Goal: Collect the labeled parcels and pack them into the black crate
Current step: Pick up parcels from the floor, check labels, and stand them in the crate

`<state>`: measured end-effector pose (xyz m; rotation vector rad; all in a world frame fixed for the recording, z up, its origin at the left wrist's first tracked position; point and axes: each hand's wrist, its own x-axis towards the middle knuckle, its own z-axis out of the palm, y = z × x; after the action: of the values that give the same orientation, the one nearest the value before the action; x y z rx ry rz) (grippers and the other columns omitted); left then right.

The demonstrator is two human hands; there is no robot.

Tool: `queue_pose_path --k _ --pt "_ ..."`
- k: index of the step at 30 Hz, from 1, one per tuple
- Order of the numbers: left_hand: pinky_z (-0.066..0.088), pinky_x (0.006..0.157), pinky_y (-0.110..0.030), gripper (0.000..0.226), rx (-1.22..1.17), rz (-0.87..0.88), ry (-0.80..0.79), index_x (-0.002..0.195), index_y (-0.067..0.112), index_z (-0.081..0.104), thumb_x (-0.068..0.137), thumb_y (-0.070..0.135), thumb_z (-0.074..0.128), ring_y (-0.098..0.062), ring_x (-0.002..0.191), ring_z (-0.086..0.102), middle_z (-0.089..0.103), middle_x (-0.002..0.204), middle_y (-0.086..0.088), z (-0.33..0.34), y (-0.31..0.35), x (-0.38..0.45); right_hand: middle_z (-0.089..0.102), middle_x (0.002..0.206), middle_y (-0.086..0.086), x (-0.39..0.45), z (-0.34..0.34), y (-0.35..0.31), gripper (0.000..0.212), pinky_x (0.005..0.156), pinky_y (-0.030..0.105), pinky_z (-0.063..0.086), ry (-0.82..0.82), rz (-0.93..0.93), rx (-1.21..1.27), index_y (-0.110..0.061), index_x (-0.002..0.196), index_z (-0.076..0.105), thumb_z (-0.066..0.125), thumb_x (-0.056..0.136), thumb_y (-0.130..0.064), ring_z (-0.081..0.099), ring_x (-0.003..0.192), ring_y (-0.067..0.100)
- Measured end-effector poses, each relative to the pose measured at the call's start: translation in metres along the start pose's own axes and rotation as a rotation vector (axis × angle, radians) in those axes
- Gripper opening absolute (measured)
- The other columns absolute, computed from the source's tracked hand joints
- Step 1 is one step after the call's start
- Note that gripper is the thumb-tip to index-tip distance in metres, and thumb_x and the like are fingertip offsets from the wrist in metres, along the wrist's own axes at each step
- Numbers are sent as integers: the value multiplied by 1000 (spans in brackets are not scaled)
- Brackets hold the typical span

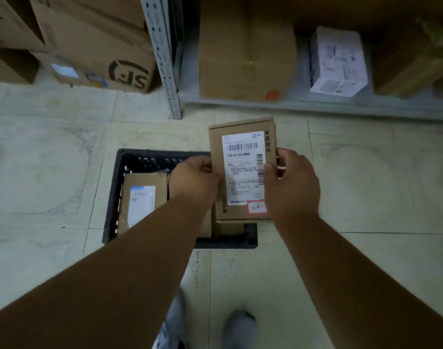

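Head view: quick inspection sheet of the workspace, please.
Surface: pale tiled floor, scuffed.
Job's things: black crate on the floor, one labeled parcel lying inside; a second held parcel, label up, above the crate's right side.
Clutter: nothing seen.
Grippers: left hand and right hand each grip a side edge of the held parcel.
Cables: nothing seen.
Surroundings: metal shelf post; brown box and white package on the low shelf; SF box at left.
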<state>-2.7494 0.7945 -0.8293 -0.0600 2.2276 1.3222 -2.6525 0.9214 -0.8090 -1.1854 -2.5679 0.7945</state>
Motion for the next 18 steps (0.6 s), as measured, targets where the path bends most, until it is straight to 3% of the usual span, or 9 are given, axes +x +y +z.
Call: queue_pose_path --k 2,5,8,11,15,18 --pt "49 44 -16 35 1 -47 -39 65 47 71 90 24 65 -6 58 69 70 65 22 26 -42 19 64 110 -2 5 34 34 24 67 11 38 -56 -5 -47 -20 122 63 54 101 -27 59 91 10" --pt "61 57 -30 28 46 -83 -45 69 43 71 91 28 63 -7 63 71 73 72 15 54 -97 48 66 108 -2 6 82 69 19 62 13 40 -72 26 -63 -21 117 63 54 101 -27 60 85 11" --pt "60 55 -27 27 48 -120 -52 71 48 72 90 29 65 -4 60 71 73 71 20 70 -140 78 59 101 -6 0 123 89 15 56 8 31 -68 34 -79 -19 112 63 56 99 -23 52 75 6" --pt "60 57 -29 21 22 -206 -45 73 35 73 87 20 72 -10 62 73 76 73 10 75 -170 100 55 95 -8 -4 152 100 8 55 8 33 -120 38 -89 -21 103 64 57 99 -22 48 65 3" --pt "62 75 -40 15 171 -248 -92 89 27 75 85 13 71 -23 81 74 76 88 -1 80 -194 111 59 93 0 -8 175 112 12 62 24 53 -239 16 -162 -19 99 62 50 101 -23 61 75 15" --pt "62 75 -37 12 291 -185 -51 87 25 74 87 14 68 -21 81 73 75 90 1 84 -197 111 60 106 5 -10 182 114 21 76 34 59 -305 18 -225 -18 119 59 49 101 -19 65 91 21"
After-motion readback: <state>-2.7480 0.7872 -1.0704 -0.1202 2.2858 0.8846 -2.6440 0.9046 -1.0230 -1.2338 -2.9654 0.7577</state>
